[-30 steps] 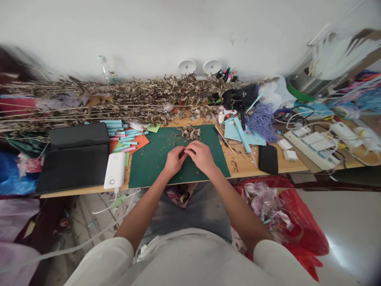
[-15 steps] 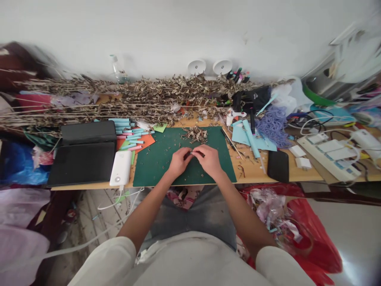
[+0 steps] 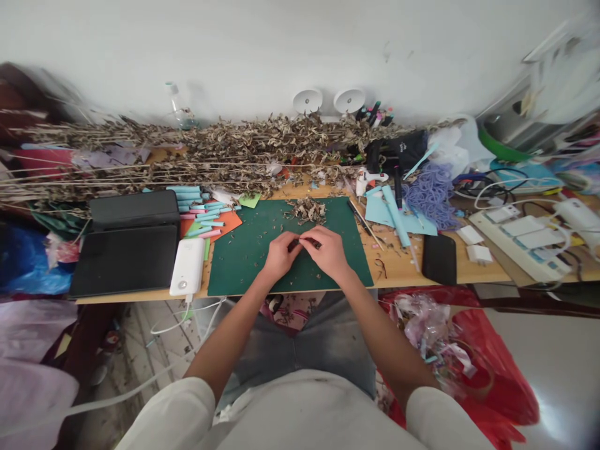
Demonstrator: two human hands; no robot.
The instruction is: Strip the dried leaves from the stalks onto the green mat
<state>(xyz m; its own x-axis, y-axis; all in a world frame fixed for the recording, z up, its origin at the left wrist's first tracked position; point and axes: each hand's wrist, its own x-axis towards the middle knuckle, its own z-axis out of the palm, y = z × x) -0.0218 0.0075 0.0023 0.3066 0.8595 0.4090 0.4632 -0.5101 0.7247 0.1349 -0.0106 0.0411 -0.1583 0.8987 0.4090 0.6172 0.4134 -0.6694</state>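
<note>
Over the green cutting mat [image 3: 244, 262], my left hand [image 3: 281, 253] and my right hand [image 3: 325, 250] meet at the fingertips. Both are closed in a pinch, thumbs and forefingers pressed together. Whatever lies between them is too small and too covered to name. Just beyond my fingers a small heap of dried leaves [image 3: 307, 210] rests on the mat, with crumbs of leaf scattered around it. A thin stick [image 3: 365, 225] lies along the mat's right edge.
Dried leafy stems [image 3: 262, 153] run along the back. On the left are a black tablet case [image 3: 126, 259], a white power bank [image 3: 187, 265] and blue and pink paper rolls [image 3: 209, 219]. Rightward lie a glue gun [image 3: 368, 181], purple yarn [image 3: 434, 197], a black phone [image 3: 439, 259] and a power strip [image 3: 520, 244].
The view has shifted slightly. My hands stay pinched together at almost the same spot over the mat, and the leaf heap looks unchanged.
</note>
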